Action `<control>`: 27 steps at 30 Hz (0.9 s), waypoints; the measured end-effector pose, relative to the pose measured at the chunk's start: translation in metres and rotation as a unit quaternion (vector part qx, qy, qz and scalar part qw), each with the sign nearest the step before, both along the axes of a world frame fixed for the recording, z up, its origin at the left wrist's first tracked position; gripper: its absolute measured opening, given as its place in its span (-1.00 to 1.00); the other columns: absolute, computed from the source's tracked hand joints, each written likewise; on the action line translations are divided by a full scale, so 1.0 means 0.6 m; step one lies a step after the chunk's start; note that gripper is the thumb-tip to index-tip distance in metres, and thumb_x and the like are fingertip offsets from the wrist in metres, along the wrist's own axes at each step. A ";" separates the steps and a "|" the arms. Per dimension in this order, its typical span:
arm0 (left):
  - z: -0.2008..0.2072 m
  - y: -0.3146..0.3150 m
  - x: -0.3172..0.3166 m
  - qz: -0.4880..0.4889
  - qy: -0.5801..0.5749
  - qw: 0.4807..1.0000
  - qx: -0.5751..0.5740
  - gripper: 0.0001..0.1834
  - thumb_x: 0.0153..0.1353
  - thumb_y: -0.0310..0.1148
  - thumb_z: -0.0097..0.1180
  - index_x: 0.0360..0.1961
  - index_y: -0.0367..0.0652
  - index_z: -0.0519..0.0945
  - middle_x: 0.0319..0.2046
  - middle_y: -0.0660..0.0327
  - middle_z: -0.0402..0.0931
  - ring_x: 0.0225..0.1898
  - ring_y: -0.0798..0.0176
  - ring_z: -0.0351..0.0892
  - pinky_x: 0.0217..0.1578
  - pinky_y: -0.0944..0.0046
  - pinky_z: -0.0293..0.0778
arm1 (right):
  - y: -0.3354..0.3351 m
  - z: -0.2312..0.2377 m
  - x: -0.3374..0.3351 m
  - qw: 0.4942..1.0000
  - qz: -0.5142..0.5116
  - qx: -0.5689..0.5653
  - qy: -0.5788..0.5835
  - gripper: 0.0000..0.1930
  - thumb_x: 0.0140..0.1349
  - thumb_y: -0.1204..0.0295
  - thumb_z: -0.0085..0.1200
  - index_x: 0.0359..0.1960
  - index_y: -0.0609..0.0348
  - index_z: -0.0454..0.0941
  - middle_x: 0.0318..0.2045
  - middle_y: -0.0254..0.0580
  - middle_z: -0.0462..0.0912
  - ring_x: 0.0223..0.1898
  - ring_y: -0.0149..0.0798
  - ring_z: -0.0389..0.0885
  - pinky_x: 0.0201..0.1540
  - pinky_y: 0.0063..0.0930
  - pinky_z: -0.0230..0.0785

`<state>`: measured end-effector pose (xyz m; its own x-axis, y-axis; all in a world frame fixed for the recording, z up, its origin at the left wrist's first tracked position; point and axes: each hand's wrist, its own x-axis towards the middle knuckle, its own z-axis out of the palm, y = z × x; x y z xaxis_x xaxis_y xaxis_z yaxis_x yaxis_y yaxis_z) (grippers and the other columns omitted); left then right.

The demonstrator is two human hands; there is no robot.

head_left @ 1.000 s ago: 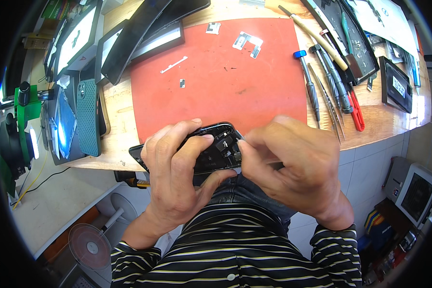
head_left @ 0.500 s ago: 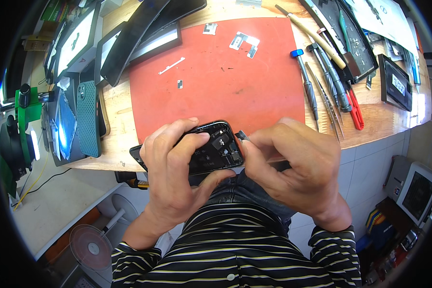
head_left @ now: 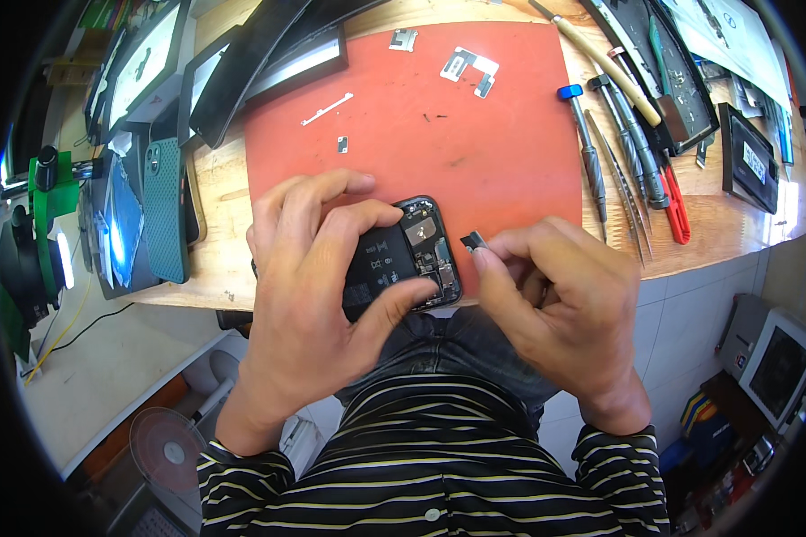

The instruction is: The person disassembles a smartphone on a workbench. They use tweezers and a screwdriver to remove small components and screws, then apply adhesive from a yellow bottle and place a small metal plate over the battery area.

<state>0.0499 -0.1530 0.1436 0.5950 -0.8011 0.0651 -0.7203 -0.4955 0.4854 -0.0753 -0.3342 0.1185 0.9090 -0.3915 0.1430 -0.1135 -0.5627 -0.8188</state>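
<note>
An opened smartphone (head_left: 376, 268) lies at the near edge of the red mat, its black battery and circuit parts exposed. My left hand (head_left: 309, 286) grips it by the long sides, fingers along the far edge and thumb on the near one. To the right of the phone and apart from it, my right hand (head_left: 573, 300) pinches a small dark flat piece (head_left: 472, 241) between thumb and forefinger. What kind of part it is I cannot make out. The phone's left end is hidden behind my left hand.
On the red mat (head_left: 510, 161) lie small metal plates (head_left: 467, 70) and a thin strip (head_left: 328, 108). Screwdrivers (head_left: 591, 166), tweezers (head_left: 631, 192) and a red-handled tool (head_left: 677, 210) lie at the right. A green phone case (head_left: 167, 210) and boxes stand left.
My right hand has drawn the small dark piece away from the phone's right end. The phone now lies flatter and a little farther forward, with my left hand still round it.
</note>
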 end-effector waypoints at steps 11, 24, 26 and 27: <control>-0.006 -0.009 0.021 -0.007 -0.002 0.999 -0.041 -0.60 -0.03 -0.45 0.60 -0.15 -0.23 0.71 -0.09 0.10 0.61 -0.04 0.07 0.59 -0.05 0.18 0.53 | 0.000 -0.001 0.003 0.999 -0.002 0.033 -0.002 -0.93 0.21 0.63 0.40 -0.35 0.29 0.72 -0.53 -0.31 0.63 -0.64 -0.60 0.44 -0.59 -0.62 0.21; -0.014 -0.011 0.020 -0.019 0.009 0.997 -0.074 -0.59 -0.04 -0.49 0.58 -0.10 -0.24 0.75 -0.16 0.09 0.62 -0.12 0.09 0.63 -0.14 0.20 0.55 | 0.001 -0.001 0.002 0.999 -0.006 0.040 0.002 -0.93 0.21 0.63 0.39 -0.34 0.29 0.72 -0.52 -0.32 0.63 -0.64 -0.60 0.43 -0.58 -0.63 0.20; -0.014 -0.010 0.023 -0.020 0.019 0.997 -0.073 -0.58 -0.04 -0.48 0.59 -0.10 -0.25 0.75 -0.15 0.10 0.63 -0.14 0.11 0.64 -0.15 0.21 0.55 | 0.001 -0.001 0.002 0.999 -0.002 0.035 0.003 -0.93 0.21 0.63 0.39 -0.34 0.29 0.72 -0.52 -0.32 0.63 -0.64 -0.60 0.43 -0.58 -0.63 0.19; -0.013 -0.010 0.025 -0.018 0.030 0.997 -0.076 -0.58 -0.04 -0.49 0.59 -0.10 -0.25 0.75 -0.16 0.10 0.63 -0.15 0.13 0.64 -0.16 0.22 0.56 | 0.001 -0.001 0.002 0.999 -0.003 0.038 0.004 -0.93 0.21 0.63 0.39 -0.34 0.29 0.72 -0.52 -0.32 0.63 -0.64 -0.60 0.43 -0.58 -0.63 0.19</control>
